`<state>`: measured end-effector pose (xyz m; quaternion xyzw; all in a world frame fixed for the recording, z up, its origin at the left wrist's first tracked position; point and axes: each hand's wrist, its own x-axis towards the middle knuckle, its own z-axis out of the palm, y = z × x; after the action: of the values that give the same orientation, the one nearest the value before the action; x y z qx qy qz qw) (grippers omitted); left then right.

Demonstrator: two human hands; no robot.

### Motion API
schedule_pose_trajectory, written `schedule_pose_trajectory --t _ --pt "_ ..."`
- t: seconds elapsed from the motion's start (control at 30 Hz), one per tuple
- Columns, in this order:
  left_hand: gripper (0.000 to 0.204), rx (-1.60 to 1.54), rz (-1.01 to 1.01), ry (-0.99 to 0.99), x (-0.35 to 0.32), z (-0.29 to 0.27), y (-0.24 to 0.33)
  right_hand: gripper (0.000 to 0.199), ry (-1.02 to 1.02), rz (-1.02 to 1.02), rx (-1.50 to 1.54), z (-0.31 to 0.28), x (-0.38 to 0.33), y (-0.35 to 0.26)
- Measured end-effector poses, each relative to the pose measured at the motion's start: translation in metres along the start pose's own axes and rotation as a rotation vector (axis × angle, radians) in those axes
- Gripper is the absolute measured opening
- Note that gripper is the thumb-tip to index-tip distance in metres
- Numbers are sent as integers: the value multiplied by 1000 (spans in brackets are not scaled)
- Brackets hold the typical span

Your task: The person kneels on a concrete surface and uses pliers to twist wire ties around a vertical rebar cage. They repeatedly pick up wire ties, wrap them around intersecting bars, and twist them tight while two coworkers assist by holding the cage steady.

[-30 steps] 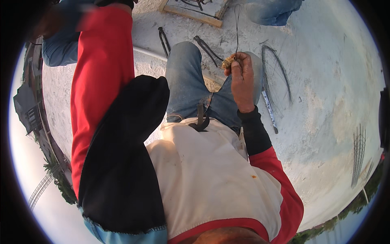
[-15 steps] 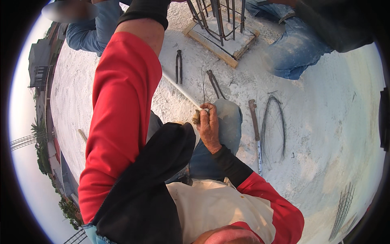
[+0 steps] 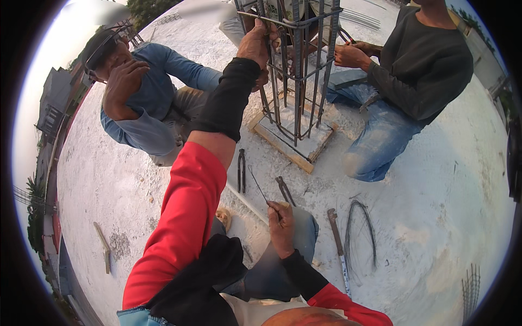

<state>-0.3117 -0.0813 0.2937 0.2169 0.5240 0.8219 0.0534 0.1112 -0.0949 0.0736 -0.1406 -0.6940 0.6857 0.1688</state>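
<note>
Left hand [image 3: 255, 46] has risen and now clasps the steel cage [image 3: 296, 70]; right hand [image 3: 281, 228] still pinches the wire [image 3: 260, 187], held lower.

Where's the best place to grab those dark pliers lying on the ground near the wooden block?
Probably the two long handles. The pliers lie flat on the concrete, handles running side by side toward the person, head pointing to the wooden base of the steel bar cage. Come from above, at the near end, and wrap fingers round both handles together.
</note>
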Motion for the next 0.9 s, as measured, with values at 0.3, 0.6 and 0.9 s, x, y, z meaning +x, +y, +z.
schedule_pose_trajectory --t 0.3,0.6,0.9 --pt "45 -305 -69 -287 19 -17 -6 38 643 -848 -783 -5 176 -207" --pt "46 -372 -115 -365 24 -25 -10 28 812 -703 -1173 102 255 -293" --pt "47 -428 -179 -357 17 -30 10 32 737 -518 -1210 130 325 -296"
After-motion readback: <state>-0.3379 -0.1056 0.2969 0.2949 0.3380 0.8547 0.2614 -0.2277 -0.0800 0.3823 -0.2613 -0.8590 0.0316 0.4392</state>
